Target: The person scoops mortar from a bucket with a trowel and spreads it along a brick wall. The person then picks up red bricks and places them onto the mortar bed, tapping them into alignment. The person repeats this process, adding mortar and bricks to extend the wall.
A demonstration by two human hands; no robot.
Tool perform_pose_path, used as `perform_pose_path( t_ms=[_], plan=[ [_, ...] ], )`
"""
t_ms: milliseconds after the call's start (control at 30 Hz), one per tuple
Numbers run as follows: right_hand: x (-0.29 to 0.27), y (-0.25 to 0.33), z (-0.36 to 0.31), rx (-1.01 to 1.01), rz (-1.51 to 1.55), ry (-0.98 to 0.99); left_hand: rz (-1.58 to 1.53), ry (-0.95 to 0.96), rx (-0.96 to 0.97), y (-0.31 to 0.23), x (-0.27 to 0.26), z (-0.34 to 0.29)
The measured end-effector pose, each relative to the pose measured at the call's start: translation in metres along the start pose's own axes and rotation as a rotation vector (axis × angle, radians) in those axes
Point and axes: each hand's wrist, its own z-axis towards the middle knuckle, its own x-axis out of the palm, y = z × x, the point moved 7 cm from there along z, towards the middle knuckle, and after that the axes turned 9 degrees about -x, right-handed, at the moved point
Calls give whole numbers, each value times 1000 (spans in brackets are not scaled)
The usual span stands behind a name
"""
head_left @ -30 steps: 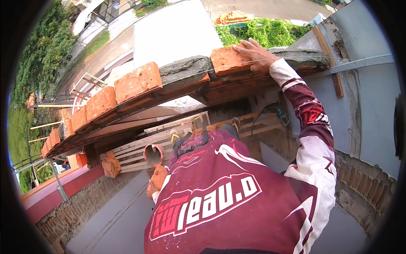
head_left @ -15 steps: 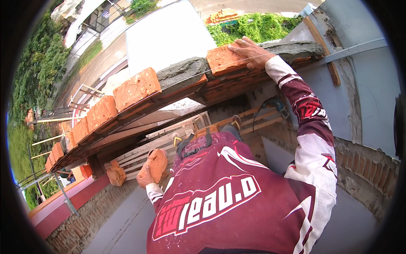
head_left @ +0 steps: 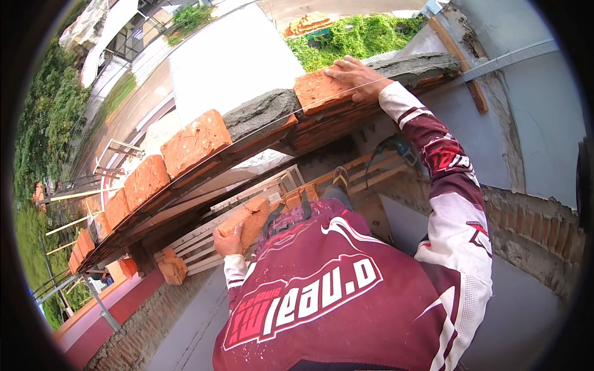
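An orange brick (head_left: 250, 219) is gripped in my left hand (head_left: 229, 240), held low beside my body above the wooden slats. Up on the wall top, my right hand (head_left: 360, 78) rests over the right end of another brick (head_left: 320, 90), fingers across its top and thumb against its near face. Grey mortar (head_left: 263, 113) lies to the left of that brick, and more mortar (head_left: 419, 69) spreads to its right. Left of the first mortar sits a laid brick (head_left: 195, 143), with several more following along the wall. A thin string line (head_left: 396, 76) runs along the near edge.
A slatted wooden platform (head_left: 207, 245) lies below, with a stack of bricks (head_left: 171, 266) at its left. A teal power tool (head_left: 396, 146) rests near the right corner. A metal bar (head_left: 516, 63) and a wooden strip (head_left: 456, 62) meet the wall's right end.
My left hand has risen a little to the right, and its brick has turned to lie lengthwise. My right hand stays on the wall brick. The whole view has shifted slightly.
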Motion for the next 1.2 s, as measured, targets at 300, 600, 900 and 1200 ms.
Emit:
perform_pose_path(
  t_ms=[300, 600, 900, 1200],
  plan=[
    [-5, 71, -68, 171, 90, -606, -61, 284, 70, -38, 56, 12],
    [207, 238, -175, 1122, 1303, -572, -229, 591, -13, -91, 178, -3],
    [196, 257, -146, 1013, 2113, -1088, -367, 767, -140, -186, 245, -81],
    [200, 239, -142, 997, 2237, -1346, -259, 746, -227, -202, 254, -96]
  ],
)
